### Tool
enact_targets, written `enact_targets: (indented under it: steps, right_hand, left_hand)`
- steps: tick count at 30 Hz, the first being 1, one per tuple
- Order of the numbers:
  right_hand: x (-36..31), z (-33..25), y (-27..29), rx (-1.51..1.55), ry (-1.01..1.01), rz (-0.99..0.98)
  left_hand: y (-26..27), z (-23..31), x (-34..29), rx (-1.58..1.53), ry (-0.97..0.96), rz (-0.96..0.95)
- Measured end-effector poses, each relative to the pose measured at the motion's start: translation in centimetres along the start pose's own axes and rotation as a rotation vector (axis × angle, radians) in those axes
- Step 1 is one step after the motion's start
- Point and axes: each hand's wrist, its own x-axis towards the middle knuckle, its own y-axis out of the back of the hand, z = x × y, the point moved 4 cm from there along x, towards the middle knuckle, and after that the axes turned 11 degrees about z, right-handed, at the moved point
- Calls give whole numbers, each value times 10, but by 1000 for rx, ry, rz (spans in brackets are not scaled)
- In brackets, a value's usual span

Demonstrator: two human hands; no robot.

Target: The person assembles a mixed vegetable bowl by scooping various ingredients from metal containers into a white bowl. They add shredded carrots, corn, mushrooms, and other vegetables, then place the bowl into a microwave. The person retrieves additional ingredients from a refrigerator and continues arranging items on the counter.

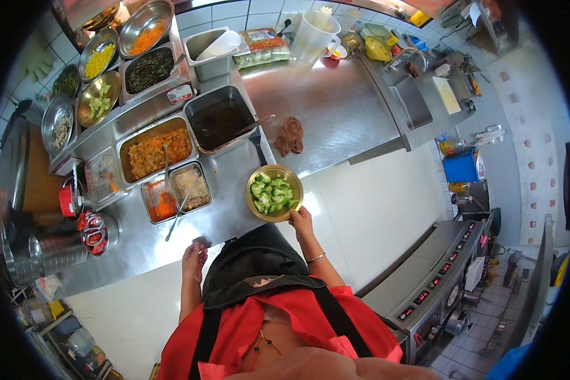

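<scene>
A round gold-coloured metal bowl holds cut green vegetable pieces. It is at the front edge of the steel counter, close before my body. My right hand is closed on the bowl's near right rim. Lower on the left, my left hand hangs by the counter edge with loosely bent fingers and nothing visible in it. Nearest to it are a small pan of orange shreds and a pan of pale minced food, with a spoon jutting toward me.
Behind stand a pan of dark liquid and a pan of orange-brown food. Several metal bowls line the back left. A crumpled brown cloth lies on the right counter. Beyond it is a sink; at lower right, a cooking unit.
</scene>
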Motion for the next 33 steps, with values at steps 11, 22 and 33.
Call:
enact_targets:
  steps: [11,22,33]
  right_hand:
    - [139,-123,60,172,158,7]
    - [254,-217,56,-53,217,-270]
    - [259,-196,50,-140,33,-448]
  left_hand:
    - [-148,-41,-4,134,-29,-34]
    - [-393,-62,-60,48,-89,-104]
    - [-373,-98,-75,-125,-117,11]
